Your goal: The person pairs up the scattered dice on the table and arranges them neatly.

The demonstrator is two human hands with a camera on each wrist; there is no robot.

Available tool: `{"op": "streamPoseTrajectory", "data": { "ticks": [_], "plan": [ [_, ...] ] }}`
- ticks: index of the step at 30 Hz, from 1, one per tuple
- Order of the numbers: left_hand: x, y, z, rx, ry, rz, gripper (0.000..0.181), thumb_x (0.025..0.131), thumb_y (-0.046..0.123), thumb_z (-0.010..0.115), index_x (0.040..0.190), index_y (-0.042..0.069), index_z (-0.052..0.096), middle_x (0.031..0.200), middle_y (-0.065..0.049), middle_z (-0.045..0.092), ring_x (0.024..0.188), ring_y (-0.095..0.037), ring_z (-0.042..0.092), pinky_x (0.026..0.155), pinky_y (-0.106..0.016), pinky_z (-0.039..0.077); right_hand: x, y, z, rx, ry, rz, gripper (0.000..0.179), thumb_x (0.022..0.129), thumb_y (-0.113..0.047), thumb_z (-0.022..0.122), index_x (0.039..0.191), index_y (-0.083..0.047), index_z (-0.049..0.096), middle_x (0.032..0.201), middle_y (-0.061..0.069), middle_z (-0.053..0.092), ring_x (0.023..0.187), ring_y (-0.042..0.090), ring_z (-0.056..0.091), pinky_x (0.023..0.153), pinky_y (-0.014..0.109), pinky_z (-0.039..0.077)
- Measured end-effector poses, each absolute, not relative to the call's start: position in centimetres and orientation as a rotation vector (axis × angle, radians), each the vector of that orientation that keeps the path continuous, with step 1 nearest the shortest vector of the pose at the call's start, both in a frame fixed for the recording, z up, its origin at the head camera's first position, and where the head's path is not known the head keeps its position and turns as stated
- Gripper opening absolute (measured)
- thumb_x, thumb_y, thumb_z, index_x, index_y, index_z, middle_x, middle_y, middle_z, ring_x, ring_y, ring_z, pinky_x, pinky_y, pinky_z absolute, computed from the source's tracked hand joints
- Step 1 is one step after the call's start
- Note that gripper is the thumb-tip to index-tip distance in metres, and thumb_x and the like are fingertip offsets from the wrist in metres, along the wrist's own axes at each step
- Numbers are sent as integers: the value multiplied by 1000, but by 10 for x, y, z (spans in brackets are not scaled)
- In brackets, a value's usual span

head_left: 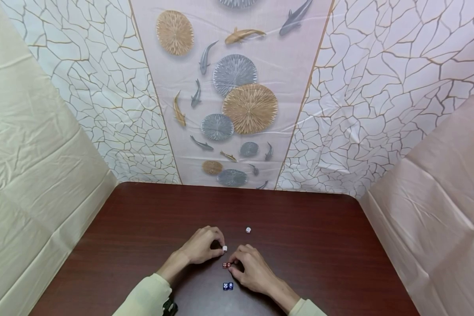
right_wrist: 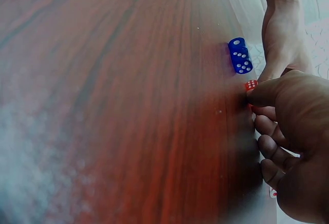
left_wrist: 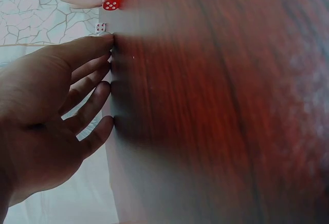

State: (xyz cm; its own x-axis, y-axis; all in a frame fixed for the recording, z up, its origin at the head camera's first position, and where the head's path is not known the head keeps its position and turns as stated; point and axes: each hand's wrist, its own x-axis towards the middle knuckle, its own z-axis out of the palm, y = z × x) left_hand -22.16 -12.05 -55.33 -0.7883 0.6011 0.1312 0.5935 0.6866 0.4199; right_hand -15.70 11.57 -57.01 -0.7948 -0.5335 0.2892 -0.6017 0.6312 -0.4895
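Thumb and forefinger of my left hand (head_left: 201,245) pinch a small white die (head_left: 224,249) on the dark table. In the left wrist view, that die shows just beyond the thumb tip. My right hand (head_left: 253,268) holds the right one of two red dice (head_left: 226,265) between thumb and forefinger. These red dice sit side by side, a little nearer than the white die. Two blue dice (head_left: 228,286) stand side by side closer to me; in the right wrist view, the blue dice (right_wrist: 240,56) show white pips.
Another white die (head_left: 248,230) lies farther back, right of the left hand. The brown wooden table (head_left: 150,206) ends at a patterned cloth backdrop (head_left: 229,145). Pale cloth walls (head_left: 43,197) flank both sides.
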Motion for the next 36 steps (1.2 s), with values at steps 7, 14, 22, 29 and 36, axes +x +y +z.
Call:
{"op": "streamPoseTrajectory", "data": {
  "ticks": [7,14,22,29,36],
  "plan": [
    [-221,-122,-554,1016,2868,705,8,99,23,88,103,18,83,121,-1,80,115,-24,73,104,-48,59,-157,116,-570,958,-2730,874,6,97,-16,87,101,-14,84,94,-4,72,91,9,62,82,23,53],
    [-222,-122,-556,1025,2873,706,8,99,23,88,102,19,83,120,0,80,114,-23,73,103,-48,59,-157,116,-570,949,-2749,882,10,95,-15,89,104,-13,83,95,-4,72,92,8,61,83,24,53],
    [-221,-122,-556,1021,2875,715,8,98,23,88,102,18,83,119,0,79,114,-23,73,103,-48,58,-157,117,-569,936,-2757,889,14,94,-20,89,106,-14,84,98,-5,74,95,10,63,84,25,54],
    [-221,-122,-556,1009,2868,722,8,99,23,88,103,18,83,119,0,79,114,-23,72,104,-49,58,-157,120,-567,934,-2752,946,16,97,-24,88,108,-14,84,101,-5,74,98,12,66,87,27,56],
    [-222,-122,-557,1021,2881,721,7,98,23,88,102,20,83,117,2,79,113,-21,72,104,-49,57,-161,128,-564,868,-2775,991,19,98,-24,87,111,-11,83,102,-2,74,97,12,68,87,29,57]
  ]
}}
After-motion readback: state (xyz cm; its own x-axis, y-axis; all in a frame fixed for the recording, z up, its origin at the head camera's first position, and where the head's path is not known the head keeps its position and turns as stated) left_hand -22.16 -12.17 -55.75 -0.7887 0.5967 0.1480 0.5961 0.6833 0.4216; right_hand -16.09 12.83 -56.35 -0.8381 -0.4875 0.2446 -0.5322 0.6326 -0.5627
